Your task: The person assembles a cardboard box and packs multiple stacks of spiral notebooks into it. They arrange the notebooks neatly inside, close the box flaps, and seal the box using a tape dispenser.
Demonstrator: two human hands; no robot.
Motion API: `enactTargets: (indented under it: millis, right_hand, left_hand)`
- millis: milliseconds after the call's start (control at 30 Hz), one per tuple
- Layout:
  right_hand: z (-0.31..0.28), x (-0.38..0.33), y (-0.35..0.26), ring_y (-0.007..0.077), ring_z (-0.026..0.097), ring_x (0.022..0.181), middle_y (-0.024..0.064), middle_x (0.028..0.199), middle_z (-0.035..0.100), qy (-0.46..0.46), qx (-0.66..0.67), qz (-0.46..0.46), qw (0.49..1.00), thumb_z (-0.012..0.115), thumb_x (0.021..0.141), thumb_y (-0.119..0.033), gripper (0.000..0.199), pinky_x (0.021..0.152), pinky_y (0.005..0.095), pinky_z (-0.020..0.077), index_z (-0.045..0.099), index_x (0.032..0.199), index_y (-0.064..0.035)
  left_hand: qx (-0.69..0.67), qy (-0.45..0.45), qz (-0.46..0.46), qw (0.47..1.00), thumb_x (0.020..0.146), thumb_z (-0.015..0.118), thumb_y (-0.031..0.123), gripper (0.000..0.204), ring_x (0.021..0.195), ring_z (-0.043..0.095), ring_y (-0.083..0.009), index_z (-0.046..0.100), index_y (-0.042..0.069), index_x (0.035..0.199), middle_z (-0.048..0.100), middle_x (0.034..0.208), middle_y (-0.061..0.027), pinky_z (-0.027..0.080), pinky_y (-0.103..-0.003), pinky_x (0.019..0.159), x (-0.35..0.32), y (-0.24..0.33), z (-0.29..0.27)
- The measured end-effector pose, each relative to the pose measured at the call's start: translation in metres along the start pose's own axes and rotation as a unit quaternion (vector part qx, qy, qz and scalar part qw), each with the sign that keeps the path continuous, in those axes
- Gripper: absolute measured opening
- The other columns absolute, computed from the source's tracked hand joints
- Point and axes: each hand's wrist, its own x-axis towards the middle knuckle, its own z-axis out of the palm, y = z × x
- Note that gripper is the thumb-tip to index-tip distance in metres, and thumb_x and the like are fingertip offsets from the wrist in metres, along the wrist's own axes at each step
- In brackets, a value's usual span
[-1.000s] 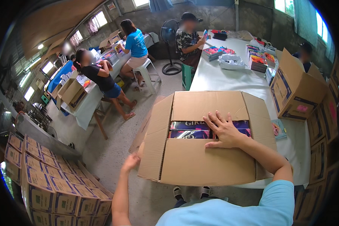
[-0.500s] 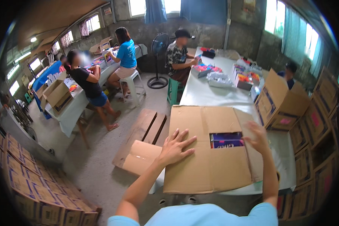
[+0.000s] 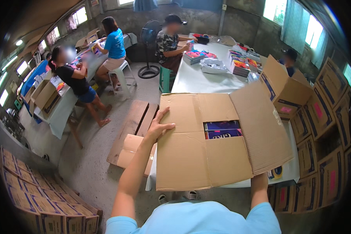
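A large cardboard box stands at the near end of the white-covered table. Its top flaps leave a rectangular gap, through which dark purple printed items show. The right flap is lifted and tilts outward. My left hand lies at the box's left edge, thumb apart from the stretched fingers. My right forearm reaches up beside the box's right side. The right hand itself is hidden by the lifted flap, so its fingers cannot be seen.
An open carton stands on the table at right. Stacked cartons rise beyond it, more at lower left. A wooden pallet with folded cardboard lies left. A tape roll is by the table edge. Several people work farther off.
The right flap has swung up and outward. My right hand has gone from above the flap to behind it. My left hand has slid from the top to the left edge.
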Motion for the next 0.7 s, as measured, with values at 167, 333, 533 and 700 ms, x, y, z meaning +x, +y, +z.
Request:
enactTargets:
  millis: [167,333,533,700]
  right_hand:
    - [-0.016,0.057,-0.005,0.0572,0.021,0.132,0.0203,0.153,0.021,-0.149,-0.016,0.064,0.987,0.054,0.082,-0.063,0.069,0.111,0.0546,0.0215,0.038,0.143,-0.0332]
    - [-0.010,0.051,-0.011,0.0576,0.013,0.135,0.0193,0.154,0.019,-0.162,-0.017,0.075,0.984,0.049,0.085,-0.063,0.067,0.112,0.0566,0.0168,0.037,0.144,-0.0331]
    - [-0.018,0.005,-0.085,0.0449,0.009,0.142,0.0200,0.155,0.012,-0.222,0.015,-0.037,0.974,0.042,0.087,-0.063,0.085,0.114,0.0552,0.0093,0.018,0.151,-0.0124]
    - [-0.010,-0.073,-0.171,0.0443,0.027,0.137,0.0229,0.149,0.027,-0.066,0.021,0.030,0.997,0.046,0.083,-0.068,0.081,0.110,0.0543,0.0198,0.035,0.144,-0.0168]
  left_hand:
    - [0.261,0.024,0.017,0.965,0.077,0.072,0.027,0.080,0.144,0.010,-0.0320,0.035,0.011,0.146,0.002,0.156,-0.0178,0.020,-0.047,0.113,0.020,-0.016,-0.002]
    - [0.715,-0.017,0.040,0.698,0.089,0.034,0.066,0.076,0.144,-0.004,-0.0385,0.026,0.021,0.150,-0.001,0.156,-0.0203,0.006,-0.060,0.112,0.056,0.021,0.038]
    - [0.676,-0.038,0.029,0.736,0.091,0.033,0.063,0.071,0.142,0.019,-0.0318,0.024,0.024,0.150,0.022,0.154,-0.0109,0.014,-0.057,0.112,0.171,-0.008,0.078]
    - [0.605,-0.083,0.031,0.791,0.089,0.047,0.051,0.055,0.126,0.048,-0.0241,0.048,0.022,0.136,0.053,0.135,-0.0053,0.031,-0.050,0.104,0.184,0.003,0.092]
